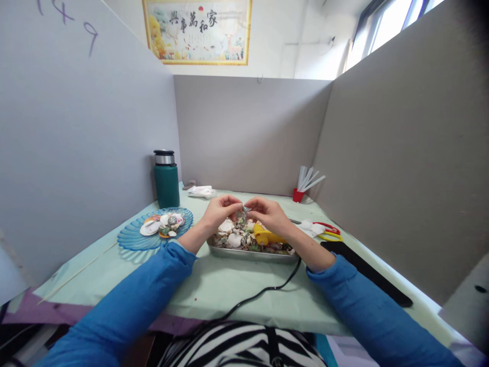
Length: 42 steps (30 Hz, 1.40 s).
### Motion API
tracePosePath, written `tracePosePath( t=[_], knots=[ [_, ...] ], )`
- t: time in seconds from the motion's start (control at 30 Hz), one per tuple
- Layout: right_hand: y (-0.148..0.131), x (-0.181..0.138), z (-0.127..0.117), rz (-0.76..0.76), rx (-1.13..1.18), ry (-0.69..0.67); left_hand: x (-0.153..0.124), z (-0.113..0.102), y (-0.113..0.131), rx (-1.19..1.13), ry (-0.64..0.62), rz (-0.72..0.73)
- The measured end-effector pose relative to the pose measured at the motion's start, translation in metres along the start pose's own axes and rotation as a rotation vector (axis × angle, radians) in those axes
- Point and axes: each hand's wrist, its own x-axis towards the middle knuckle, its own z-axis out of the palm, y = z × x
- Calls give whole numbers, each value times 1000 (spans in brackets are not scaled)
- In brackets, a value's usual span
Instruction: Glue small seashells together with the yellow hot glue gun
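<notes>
My left hand (pixel 221 211) and my right hand (pixel 269 214) meet above a metal tray (pixel 252 256) full of seashells. Between their fingertips is a small grey-green shell (pixel 243 210), pinched from both sides; its exact shape is partly hidden by the fingers. A yellow glue gun (pixel 265 235) lies on the shells under my right hand, and its handle is partly covered by my right wrist. Left of my left forearm, a blue scalloped glass plate (pixel 132 235) carries several shells grouped together (pixel 164 224).
A green bottle (pixel 167 183) stands behind the plate. Scissors (pixel 329 232) and a black mat (pixel 367 272) lie at right; a red cup (pixel 298 195) holds white glue sticks. A black cable (pixel 263 291) crosses the front. Grey partitions (pixel 252 132) enclose the table.
</notes>
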Motion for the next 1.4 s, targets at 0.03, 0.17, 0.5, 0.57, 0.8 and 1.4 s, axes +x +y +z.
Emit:
tracePosePath(
  t=[0.03, 0.17, 0.5, 0.57, 0.8, 1.4],
  knots=[
    [-1, 0, 0, 7, 28, -1, 0, 0, -1, 5, 5, 9],
    [-3, 1, 0, 35, 137, 1, 1, -1, -2, 6, 20, 31],
    [-14, 2, 0, 93, 278, 67, -2, 1, 0, 79, -88, 159],
    [-13, 2, -1, 92, 284, 70, -3, 1, -1, 102, -95, 169],
    [-12, 2, 0, 94, 279, 79, -3, 1, -3, 130, -69, 161],
    [-5, 1, 1, 4, 155, 92, -3, 2, -4, 97, -86, 154]
  ],
)
